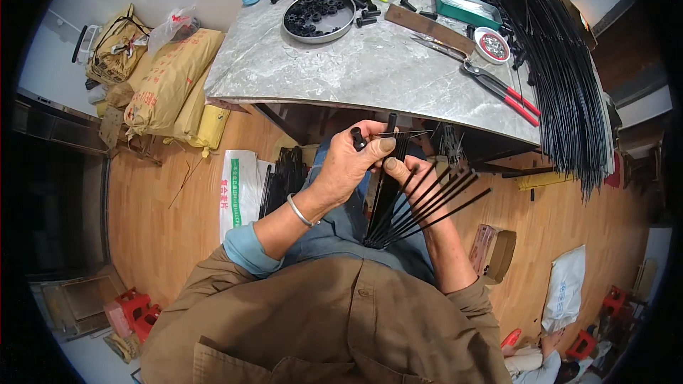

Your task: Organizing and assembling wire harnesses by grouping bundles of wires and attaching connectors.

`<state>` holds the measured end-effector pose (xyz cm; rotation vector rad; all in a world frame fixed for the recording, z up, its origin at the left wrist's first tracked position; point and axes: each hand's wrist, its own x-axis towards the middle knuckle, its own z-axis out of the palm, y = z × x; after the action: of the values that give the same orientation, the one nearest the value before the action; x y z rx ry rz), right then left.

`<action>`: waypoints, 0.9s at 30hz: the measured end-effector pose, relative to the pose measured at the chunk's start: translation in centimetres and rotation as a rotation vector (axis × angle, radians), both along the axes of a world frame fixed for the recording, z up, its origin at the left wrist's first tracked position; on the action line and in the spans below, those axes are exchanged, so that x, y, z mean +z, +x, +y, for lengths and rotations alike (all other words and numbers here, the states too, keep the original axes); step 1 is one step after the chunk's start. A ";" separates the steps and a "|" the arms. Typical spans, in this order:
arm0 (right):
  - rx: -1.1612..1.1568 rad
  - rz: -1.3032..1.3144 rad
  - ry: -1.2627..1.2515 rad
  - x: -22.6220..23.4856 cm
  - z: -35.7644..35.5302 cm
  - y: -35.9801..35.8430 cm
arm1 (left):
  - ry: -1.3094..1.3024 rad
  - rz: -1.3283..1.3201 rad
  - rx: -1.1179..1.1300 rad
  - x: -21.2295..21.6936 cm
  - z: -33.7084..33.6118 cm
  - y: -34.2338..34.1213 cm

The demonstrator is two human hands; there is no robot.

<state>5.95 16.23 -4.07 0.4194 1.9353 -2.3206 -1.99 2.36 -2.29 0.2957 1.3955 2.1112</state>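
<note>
Over my lap, just off the table's front edge, my two hands meet at what looks like a black umbrella frame (384, 206). Its thin ribs (448, 203) fan out to the right, and their other ends gather low against my lap. My left hand (348, 167) is closed, thumb and fingers pinching at the frame's top, with a short black tube (357, 138) sticking out of its fist. My right hand (420, 181) is closed round the ribs, its thumb beside the left one. A thin wire (413, 133) runs rightward from the fingertips; its hold is partly hidden.
The grey marbled table (249, 75) carries a round tin (313, 37) of black rings, red-handled pincers (505, 92), a brown strip (427, 27), a green box (455, 13) and a white tub (492, 45). Long black rods (569, 99) overhang its right edge. A cardboard box (504, 256) lies on the floor.
</note>
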 end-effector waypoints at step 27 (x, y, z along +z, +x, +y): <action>-0.214 0.246 -0.262 2.2 -2.6 0.3 | -0.108 0.109 -0.159 2.7 -0.6 0.1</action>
<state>6.22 13.66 -1.90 0.3453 1.7146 -2.8381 -1.86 1.72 0.38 0.4684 1.4912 1.9085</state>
